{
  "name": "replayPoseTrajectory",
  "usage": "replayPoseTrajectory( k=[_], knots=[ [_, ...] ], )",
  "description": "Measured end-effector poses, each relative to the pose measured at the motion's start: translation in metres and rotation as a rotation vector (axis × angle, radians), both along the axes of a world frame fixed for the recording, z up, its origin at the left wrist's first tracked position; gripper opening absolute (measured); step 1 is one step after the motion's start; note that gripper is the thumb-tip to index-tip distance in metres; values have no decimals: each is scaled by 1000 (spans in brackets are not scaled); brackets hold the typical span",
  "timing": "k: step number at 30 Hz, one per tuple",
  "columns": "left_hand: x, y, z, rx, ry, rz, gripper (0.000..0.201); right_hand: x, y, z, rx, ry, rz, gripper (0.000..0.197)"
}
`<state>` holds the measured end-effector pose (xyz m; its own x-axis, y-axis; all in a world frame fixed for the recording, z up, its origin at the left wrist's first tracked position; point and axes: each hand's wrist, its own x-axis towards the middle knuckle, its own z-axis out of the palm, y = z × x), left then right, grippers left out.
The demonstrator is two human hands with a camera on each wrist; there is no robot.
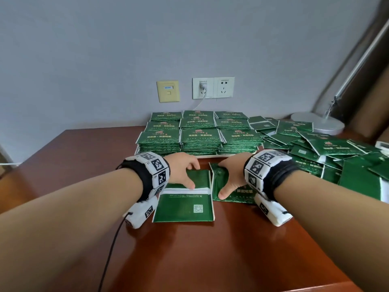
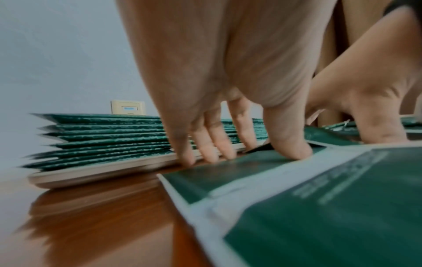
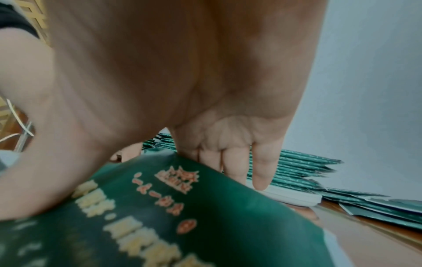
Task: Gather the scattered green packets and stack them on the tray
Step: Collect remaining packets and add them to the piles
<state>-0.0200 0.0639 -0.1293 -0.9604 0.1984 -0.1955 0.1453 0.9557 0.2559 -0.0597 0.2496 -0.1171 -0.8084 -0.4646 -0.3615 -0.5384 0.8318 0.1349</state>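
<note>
A white tray [image 1: 210, 156] at the back of the table holds several neat stacks of green packets [image 1: 200, 135]. Just in front of it my left hand [image 1: 192, 175] grips a green packet [image 1: 202, 175], fingers curled over its far edge and thumb on top. A second packet [image 1: 185, 207], QR side up, overlaps that one's near edge. My right hand [image 1: 222, 180] holds a printed-side-up packet [image 1: 221, 182] beside it, tilted off the table in the right wrist view [image 3: 182, 225]. In the left wrist view the fingertips [image 2: 212, 157] touch down beside the tray [image 2: 102, 171].
A loose heap of green packets [image 1: 315, 148] covers the table's right side, reaching the lamp base [image 1: 317, 123]. Wall sockets [image 1: 212, 87] with a plugged cable sit behind the tray. A black cable [image 1: 109, 260] hangs from my left wrist over the wooden table [image 1: 210, 260].
</note>
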Motion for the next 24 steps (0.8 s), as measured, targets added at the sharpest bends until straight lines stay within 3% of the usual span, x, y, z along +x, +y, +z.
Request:
replayPoseTrajectory(
  k=[3,7,9,12,15,20,24],
  knots=[
    [-1,-3,-5,-203,-64,102,91,-2,-2,-2,16,7,-1,110],
    [1,-1,1,-274,-93,120,99,-4,0,-4,5,0,-4,110],
    [1,1,6,-266,-43,115,94,-4,2,-4,5,7,3,112],
    [1,0,16,-254,132,104,63,-4,2,-4,7,4,0,113],
    [5,-3,20,-288,152,33,46,-6,2,-4,-8,-1,-7,112],
    [27,0,24,-195,28,-73,52,-8,2,-6,-39,9,-10,106],
    [40,4,31,-198,-139,-121,73,-7,1,-8,-28,27,-7,114]
  ],
)
